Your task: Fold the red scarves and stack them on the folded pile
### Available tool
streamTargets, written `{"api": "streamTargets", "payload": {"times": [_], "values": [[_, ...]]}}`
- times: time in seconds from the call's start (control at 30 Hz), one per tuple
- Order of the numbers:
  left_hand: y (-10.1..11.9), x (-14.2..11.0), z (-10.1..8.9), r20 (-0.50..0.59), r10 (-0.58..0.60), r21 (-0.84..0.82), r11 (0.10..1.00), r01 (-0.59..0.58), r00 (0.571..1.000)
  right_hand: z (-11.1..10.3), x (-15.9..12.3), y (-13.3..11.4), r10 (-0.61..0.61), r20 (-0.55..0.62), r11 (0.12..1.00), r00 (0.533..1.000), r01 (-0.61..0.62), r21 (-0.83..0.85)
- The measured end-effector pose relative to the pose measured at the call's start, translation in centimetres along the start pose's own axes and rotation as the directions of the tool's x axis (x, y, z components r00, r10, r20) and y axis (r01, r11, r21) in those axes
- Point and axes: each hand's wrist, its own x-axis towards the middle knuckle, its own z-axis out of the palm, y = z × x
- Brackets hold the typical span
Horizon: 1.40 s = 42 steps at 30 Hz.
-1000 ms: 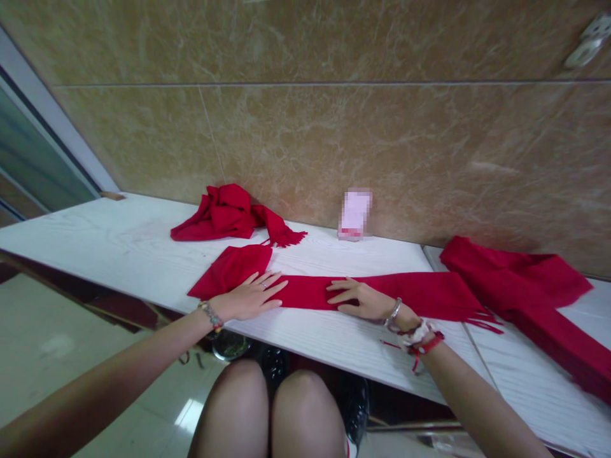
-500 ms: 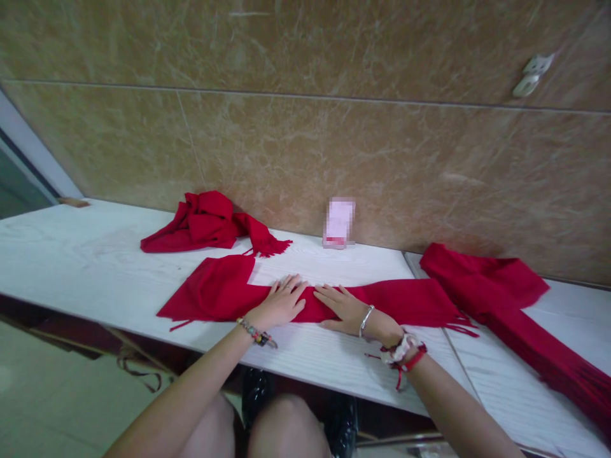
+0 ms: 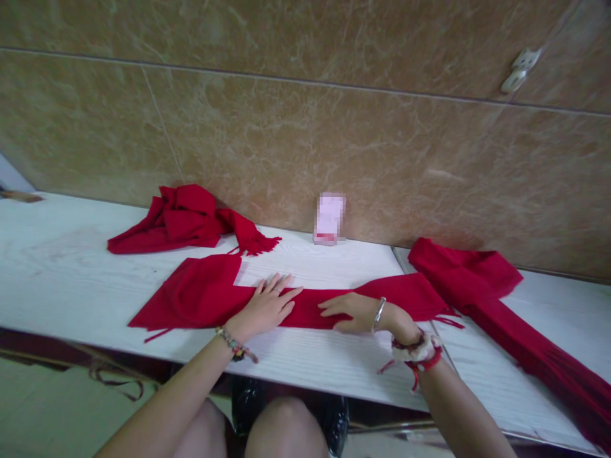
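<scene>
A long red scarf (image 3: 200, 296) lies stretched along the white table (image 3: 71, 267), fringe at its right end. My left hand (image 3: 265, 305) rests flat on its middle, fingers spread. My right hand (image 3: 351, 312) lies flat on the scarf just to the right, fingers stretched out. The two hands are a short gap apart. Neither hand grips anything.
A crumpled red scarf (image 3: 184, 219) sits at the back left near the marble wall. Another red scarf (image 3: 482, 286) trails across the right tabletop. A small blurred pink-white card (image 3: 329, 219) stands against the wall. My knees show under the table's front edge.
The view has swung right. My hands, close together half a second ago, have drawn slightly apart along the scarf. The scarf's left part now lies spread wider.
</scene>
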Motion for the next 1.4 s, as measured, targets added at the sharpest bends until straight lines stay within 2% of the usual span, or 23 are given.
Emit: {"api": "streamTargets", "payload": {"times": [0.1, 0.27, 0.33, 0.47, 0.63, 0.73, 0.87, 0.97, 1.2, 1.3, 1.4], "values": [[0.4, 0.2, -0.1, -0.015, 0.009, -0.014, 1.000, -0.009, 1.000, 0.0, 0.5, 0.8, -0.059, -0.062, 0.998, 0.996, 0.060, 0.014], [1.5, 0.6, 0.4, -0.093, 0.098, -0.062, 0.993, -0.104, 0.991, 0.4, 1.2, 1.5, -0.127, -0.105, 0.992, 0.986, 0.129, 0.010], [1.8, 0.7, 0.5, -0.068, 0.134, -0.077, 0.987, -0.139, 0.989, 0.5, 1.4, 1.5, -0.084, -0.136, 0.996, 0.987, 0.081, -0.022], [1.9, 0.8, 0.6, 0.002, 0.136, -0.070, 0.988, -0.135, 0.991, 0.7, 1.5, 1.8, 0.109, -0.250, 0.990, 0.962, -0.128, -0.059], [1.7, 0.7, 0.1, 0.077, 0.084, -0.066, 0.995, -0.079, 0.993, 1.2, 1.2, 2.7, 0.243, -0.114, 0.970, 0.963, -0.243, 0.012], [2.0, 0.6, -0.2, 0.103, 0.053, -0.071, 0.996, -0.046, 0.993, 1.4, 1.1, 2.9, 0.262, -0.067, 0.965, 0.963, -0.263, -0.003], [2.8, 0.5, -0.2, 0.045, 0.019, -0.052, 0.999, -0.017, 0.999, 1.4, 0.9, 2.5, 0.264, -0.103, 0.963, 0.959, -0.267, -0.025], [3.4, 0.6, -0.3, 0.000, 0.054, -0.045, 0.998, -0.054, 0.999, 1.3, 0.8, 2.1, 0.299, -0.101, 0.952, 0.949, -0.303, -0.031], [3.6, 0.6, -0.6, 0.096, 0.089, -0.063, 0.995, -0.083, 0.991, 0.9, 0.3, 2.3, 0.330, -0.102, 0.943, 0.939, -0.332, -0.008], [3.8, 0.6, -0.6, 0.081, 0.076, -0.070, 0.995, -0.070, 0.994, 0.0, -0.2, 3.0, 0.410, -0.185, 0.904, 0.893, -0.425, -0.043], [4.5, 0.9, -0.5, 0.012, 0.077, -0.070, 0.995, -0.076, 0.997, -0.5, -1.1, 4.1, 0.521, -0.334, 0.808, 0.786, -0.580, -0.104]]}}
